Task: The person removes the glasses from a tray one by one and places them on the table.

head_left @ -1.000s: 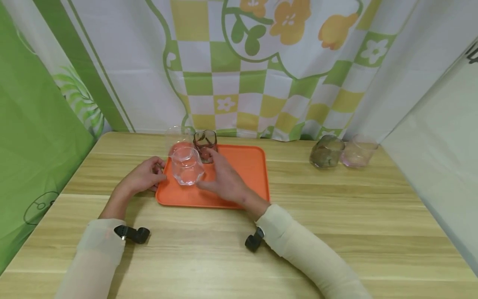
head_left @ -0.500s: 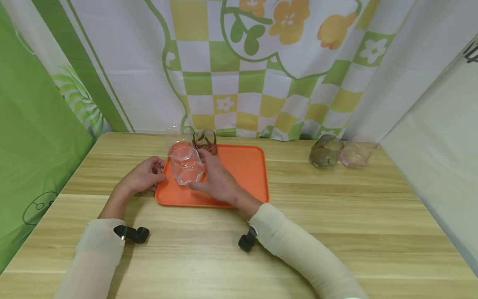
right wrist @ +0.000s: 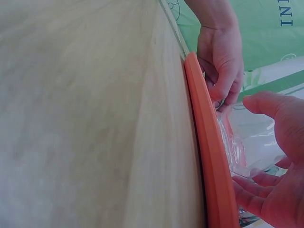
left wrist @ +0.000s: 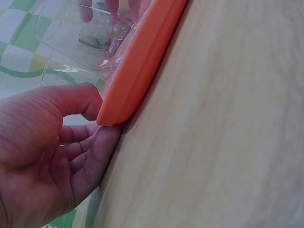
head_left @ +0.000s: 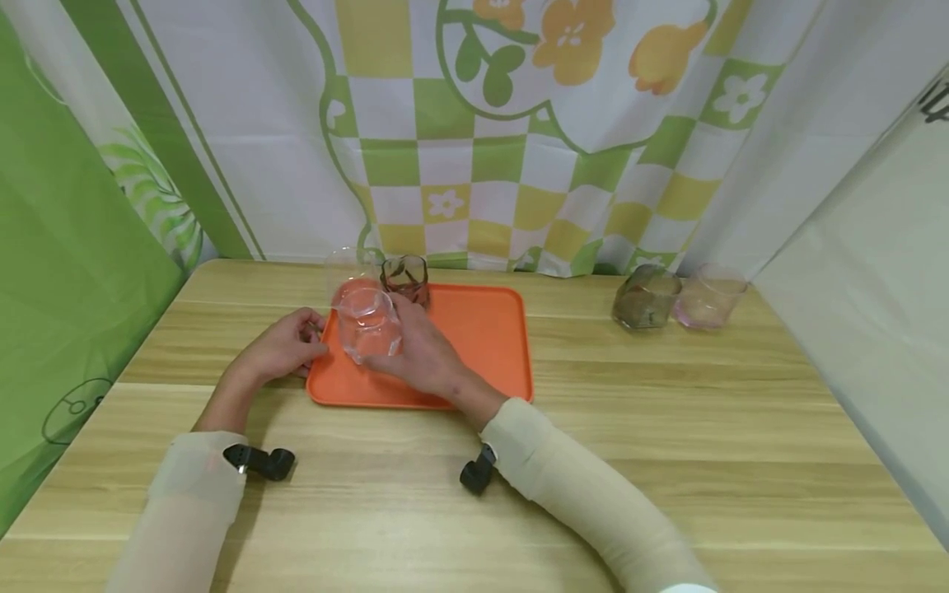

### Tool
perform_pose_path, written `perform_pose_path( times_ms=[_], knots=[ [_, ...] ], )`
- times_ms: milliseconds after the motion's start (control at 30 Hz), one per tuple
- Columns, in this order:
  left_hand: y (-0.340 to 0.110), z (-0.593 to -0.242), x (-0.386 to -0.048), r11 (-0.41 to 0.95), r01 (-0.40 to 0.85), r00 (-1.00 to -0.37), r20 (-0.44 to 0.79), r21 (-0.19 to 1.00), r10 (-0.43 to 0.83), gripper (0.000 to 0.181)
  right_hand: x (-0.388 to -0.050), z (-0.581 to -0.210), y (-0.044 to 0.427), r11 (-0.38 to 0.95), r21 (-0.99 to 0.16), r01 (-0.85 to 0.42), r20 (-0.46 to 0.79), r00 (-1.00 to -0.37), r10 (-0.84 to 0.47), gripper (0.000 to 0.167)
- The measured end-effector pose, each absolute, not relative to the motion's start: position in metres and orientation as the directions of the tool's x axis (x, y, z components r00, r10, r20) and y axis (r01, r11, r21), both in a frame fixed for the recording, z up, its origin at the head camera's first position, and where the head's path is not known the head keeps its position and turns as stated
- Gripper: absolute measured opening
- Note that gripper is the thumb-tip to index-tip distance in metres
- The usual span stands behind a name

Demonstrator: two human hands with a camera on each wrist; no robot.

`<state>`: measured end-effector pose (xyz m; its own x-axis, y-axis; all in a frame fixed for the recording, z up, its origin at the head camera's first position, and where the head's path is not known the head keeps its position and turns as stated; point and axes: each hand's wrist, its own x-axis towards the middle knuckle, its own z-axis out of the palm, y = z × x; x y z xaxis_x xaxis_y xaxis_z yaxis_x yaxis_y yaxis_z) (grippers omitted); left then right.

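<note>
An orange tray (head_left: 482, 354) lies on the wooden table. My left hand (head_left: 276, 352) pinches its left edge; in the left wrist view the hand (left wrist: 52, 147) has fingers above and below the rim. Toward the tray's left side stands a clear faceted glass (head_left: 371, 323), with another clear glass (head_left: 347, 270) behind it. A brown tinted glass (head_left: 405, 276) is at the back, right of these. My right hand (head_left: 421, 350) reaches about the front clear glass, thumb before it and fingers behind. In the right wrist view the hand (right wrist: 289, 152) has its thumb and fingers spread apart.
A grey-green glass (head_left: 647, 298) and a pinkish glass (head_left: 709, 298) stand side by side at the back right of the table (head_left: 667, 445). A patterned curtain (head_left: 497, 165) hangs just behind the table's far edge.
My right hand has moved left, bringing its thumb and fingers farther around the front clear glass. The left hand, tray and glasses have not visibly moved.
</note>
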<state>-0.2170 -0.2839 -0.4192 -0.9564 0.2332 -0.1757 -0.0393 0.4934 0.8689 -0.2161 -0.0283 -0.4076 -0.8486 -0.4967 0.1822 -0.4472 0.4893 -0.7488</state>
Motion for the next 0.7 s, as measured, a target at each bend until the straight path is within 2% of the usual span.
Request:
perform_pose_path(
  times_ms=[167, 467, 700],
  knots=[
    [-0.284, -0.417, -0.217, 0.500, -0.036, -0.955, -0.177, 0.865, 0.237, 0.041, -0.216, -0.407, -0.033, 0.505, -0.732, -0.457, 0.189, -0.849, -0.494, 0.100],
    [-0.283, -0.415, -0.217, 0.506, -0.037, -0.955, -0.179, 0.862, 0.235, 0.041, -0.215, -0.407, -0.038, 0.584, -0.700, -0.411, 0.140, -0.881, -0.452, 0.095],
    [-0.284, -0.419, -0.217, 0.501, -0.040, -0.956, -0.179, 0.865, 0.233, 0.041, -0.216, -0.408, -0.040, 0.591, -0.696, -0.409, 0.140, -0.884, -0.447, 0.093]
  ],
)
